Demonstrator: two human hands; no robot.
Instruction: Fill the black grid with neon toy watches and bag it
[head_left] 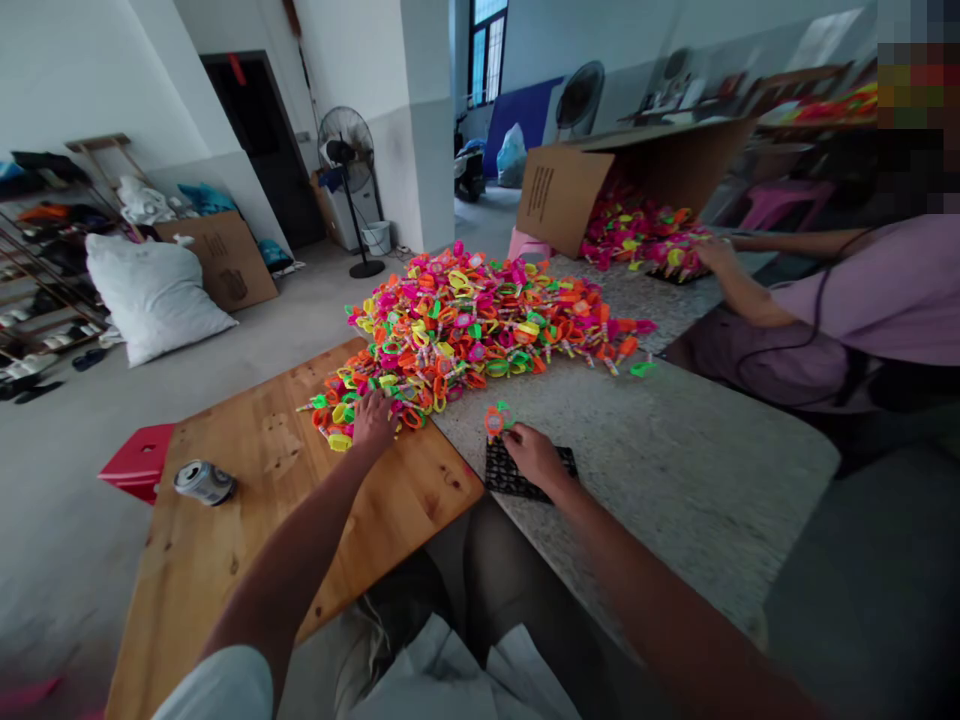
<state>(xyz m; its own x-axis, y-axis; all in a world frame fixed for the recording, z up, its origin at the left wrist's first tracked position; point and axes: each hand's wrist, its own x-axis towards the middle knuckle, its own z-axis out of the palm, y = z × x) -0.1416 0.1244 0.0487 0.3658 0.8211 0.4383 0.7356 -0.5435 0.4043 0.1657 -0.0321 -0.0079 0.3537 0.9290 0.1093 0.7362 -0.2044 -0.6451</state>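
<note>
A heap of toy watches [450, 320] in orange, pink, yellow and green, mixed with small tubes, spreads over the place where two tabletops meet. At the heap's near left edge, my left hand [373, 420] has its fingers curled down among the pieces; what they grip is hidden. My right hand [536, 455] pinches an orange toy watch [493, 421], with a bit of green beside it. Directly beneath that hand lies a black tray [517, 484] with rows of openings, partly covered by the hand and wrist.
A drink can [205, 482] rests on the wooden table [255, 440]. To the right stretches a speckled stone-like tabletop [675, 440]. Across it, a co-worker's hand [718, 256] touches pieces beside a tipped cardboard box [566, 195]. A red stool [139, 462] stands at the left.
</note>
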